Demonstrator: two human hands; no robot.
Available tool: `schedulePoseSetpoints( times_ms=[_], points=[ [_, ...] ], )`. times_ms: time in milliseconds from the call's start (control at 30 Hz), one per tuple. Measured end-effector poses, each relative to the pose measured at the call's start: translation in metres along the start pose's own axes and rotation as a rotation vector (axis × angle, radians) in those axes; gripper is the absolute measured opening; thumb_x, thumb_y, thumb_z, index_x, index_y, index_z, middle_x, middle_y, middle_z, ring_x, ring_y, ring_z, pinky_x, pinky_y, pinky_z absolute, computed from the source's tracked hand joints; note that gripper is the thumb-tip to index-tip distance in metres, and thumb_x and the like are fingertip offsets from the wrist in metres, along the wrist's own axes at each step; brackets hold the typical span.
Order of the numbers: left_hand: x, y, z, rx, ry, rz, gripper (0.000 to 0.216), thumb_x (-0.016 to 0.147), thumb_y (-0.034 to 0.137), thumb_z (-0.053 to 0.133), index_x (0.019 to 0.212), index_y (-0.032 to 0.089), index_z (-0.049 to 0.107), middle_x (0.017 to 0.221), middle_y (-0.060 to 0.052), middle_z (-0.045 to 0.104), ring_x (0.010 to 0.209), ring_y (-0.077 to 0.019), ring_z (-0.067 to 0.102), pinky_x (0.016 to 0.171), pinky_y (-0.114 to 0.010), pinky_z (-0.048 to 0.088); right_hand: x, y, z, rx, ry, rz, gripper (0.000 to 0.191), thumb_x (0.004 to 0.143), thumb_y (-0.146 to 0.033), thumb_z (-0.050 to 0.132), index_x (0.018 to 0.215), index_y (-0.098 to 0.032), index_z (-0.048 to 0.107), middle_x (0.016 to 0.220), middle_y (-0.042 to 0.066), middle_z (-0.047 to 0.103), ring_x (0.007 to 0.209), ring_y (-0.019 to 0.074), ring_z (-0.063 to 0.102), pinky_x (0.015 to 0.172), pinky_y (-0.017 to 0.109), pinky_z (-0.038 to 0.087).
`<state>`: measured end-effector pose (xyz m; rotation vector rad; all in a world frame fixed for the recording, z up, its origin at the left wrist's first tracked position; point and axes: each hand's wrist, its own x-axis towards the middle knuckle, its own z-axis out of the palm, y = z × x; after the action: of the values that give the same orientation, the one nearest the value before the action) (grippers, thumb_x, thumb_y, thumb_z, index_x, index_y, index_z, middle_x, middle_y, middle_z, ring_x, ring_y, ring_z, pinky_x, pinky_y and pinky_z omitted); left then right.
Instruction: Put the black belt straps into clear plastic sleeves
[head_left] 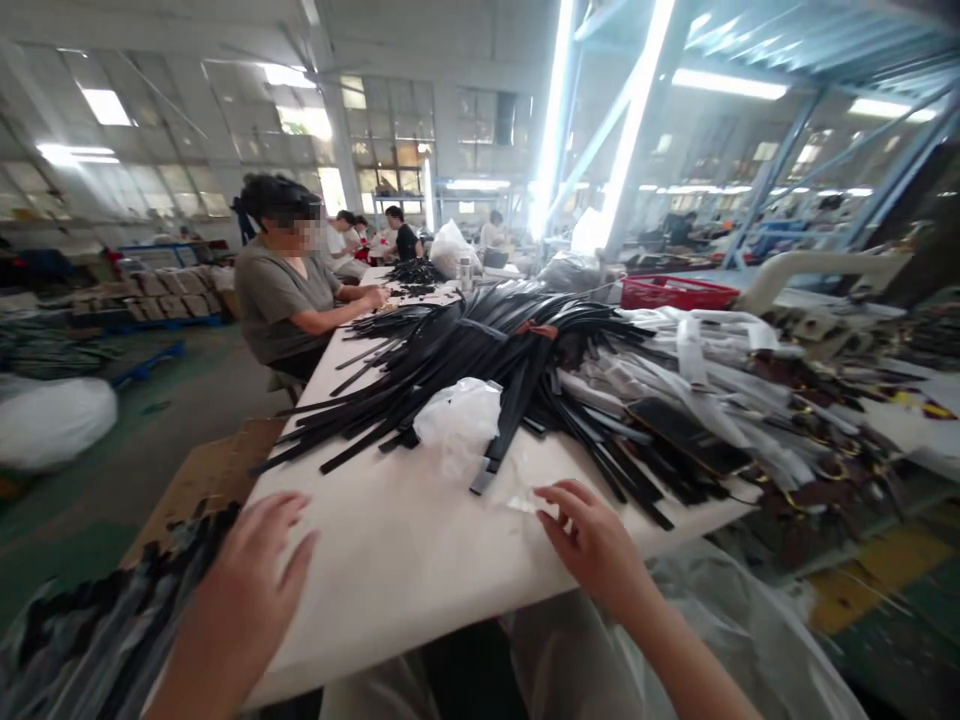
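My left hand (251, 575) lies flat and open at the near left edge of the white table (405, 560), beside a heap of black straps (105, 630) at the lower left. My right hand (592, 540) reaches onto the table with its fingers curled, the fingertips touching a small clear plastic piece (525, 503). Just beyond it lie a crumpled clear plastic bag (461, 420) and one black strap with a metal end (502, 440). A large pile of black straps (480, 350) covers the middle of the table.
White straps and brown buckled pieces (750, 400) are piled at the right. A red basket (675, 292) stands behind them. A person in a grey shirt (281, 290) sits at the table's left side, with more people further back. A cardboard box (202, 480) sits on the floor at left.
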<state>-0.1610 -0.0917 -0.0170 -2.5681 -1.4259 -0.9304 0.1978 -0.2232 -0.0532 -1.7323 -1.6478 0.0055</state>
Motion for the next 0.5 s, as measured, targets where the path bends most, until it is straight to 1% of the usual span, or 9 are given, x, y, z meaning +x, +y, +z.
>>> schedulePoseSetpoints(
  times_ms=[33,67,100,133,200,267,333,400,500],
  points=[
    [0.020,0.027,0.009,-0.038,-0.096,0.061,0.034,0.089,0.042,0.042,0.116,0.023,0.052,0.121,-0.011,0.054,0.110,-0.0256,0.053,0.094,-0.039,0.045,0.000,0.003,0.002,-0.027,-0.004,-0.010,0.028,0.089,-0.025,0.049,0.115,-0.019,0.059,0.109,0.010,0.059,0.083,0.0192,0.061,0.077,0.033,0.050],
    [0.039,0.052,0.021,-0.062,-0.192,0.094,0.036,0.088,0.042,0.044,0.115,0.020,0.053,0.120,-0.011,0.055,0.113,-0.0259,0.052,0.096,-0.040,0.042,0.000,0.004,0.004,-0.056,-0.009,-0.025,0.031,0.089,-0.024,0.050,0.118,-0.020,0.057,0.115,0.010,0.058,0.091,0.0215,0.060,0.083,0.036,0.049],
    [0.054,0.072,0.036,-0.069,-0.271,0.080,0.038,0.086,0.042,0.048,0.114,0.017,0.054,0.119,-0.014,0.055,0.112,-0.0272,0.052,0.095,-0.040,0.042,-0.001,0.003,0.007,-0.085,-0.015,-0.038,0.032,0.088,-0.024,0.051,0.119,-0.020,0.057,0.117,0.010,0.058,0.098,0.0237,0.057,0.088,0.039,0.047],
    [0.067,0.088,0.052,-0.065,-0.342,0.033,0.039,0.084,0.042,0.051,0.110,0.013,0.056,0.116,-0.016,0.056,0.108,-0.0287,0.054,0.092,-0.040,0.043,-0.002,0.003,0.009,-0.107,-0.022,-0.045,0.031,0.089,-0.023,0.051,0.118,-0.020,0.058,0.117,0.010,0.058,0.102,0.0252,0.055,0.091,0.041,0.046],
    [0.084,0.108,0.079,-0.073,-0.434,-0.049,0.031,0.082,0.038,0.054,0.096,0.011,0.059,0.103,-0.016,0.060,0.095,-0.0277,0.058,0.083,-0.037,0.044,-0.004,0.001,0.012,-0.110,-0.029,-0.044,0.027,0.090,-0.021,0.049,0.114,-0.020,0.060,0.115,0.009,0.060,0.103,0.0259,0.054,0.092,0.043,0.045],
    [0.090,0.115,0.095,-0.122,-0.471,-0.080,0.019,0.082,0.032,0.052,0.081,0.014,0.059,0.086,-0.011,0.062,0.081,-0.0237,0.059,0.072,-0.033,0.043,-0.005,0.000,0.012,-0.082,-0.020,-0.045,0.026,0.091,-0.020,0.047,0.113,-0.019,0.060,0.115,0.010,0.059,0.104,0.0256,0.053,0.092,0.043,0.045],
    [0.087,0.115,0.099,-0.217,-0.471,-0.085,0.016,0.080,0.028,0.051,0.071,0.016,0.057,0.074,-0.006,0.061,0.071,-0.0204,0.057,0.065,-0.030,0.039,-0.002,0.000,0.009,-0.058,-0.019,-0.063,0.027,0.091,-0.018,0.047,0.115,-0.017,0.059,0.117,0.011,0.059,0.106,0.0254,0.052,0.094,0.042,0.045],
    [0.079,0.113,0.093,-0.316,-0.459,-0.136,0.016,0.078,0.028,0.051,0.067,0.017,0.055,0.068,-0.004,0.059,0.067,-0.0193,0.055,0.062,-0.029,0.036,0.007,-0.004,0.006,-0.051,-0.047,-0.094,0.029,0.091,-0.017,0.047,0.117,-0.017,0.059,0.119,0.011,0.058,0.107,0.0247,0.051,0.094,0.041,0.045],
    [0.066,0.113,0.076,-0.415,-0.451,-0.242,0.019,0.078,0.032,0.051,0.070,0.016,0.058,0.069,-0.004,0.061,0.069,-0.0204,0.056,0.064,-0.029,0.037,0.029,-0.015,0.003,-0.076,-0.125,-0.157,0.035,0.089,-0.018,0.051,0.124,-0.021,0.056,0.128,0.008,0.054,0.113,0.0249,0.048,0.098,0.041,0.043]
  ],
)
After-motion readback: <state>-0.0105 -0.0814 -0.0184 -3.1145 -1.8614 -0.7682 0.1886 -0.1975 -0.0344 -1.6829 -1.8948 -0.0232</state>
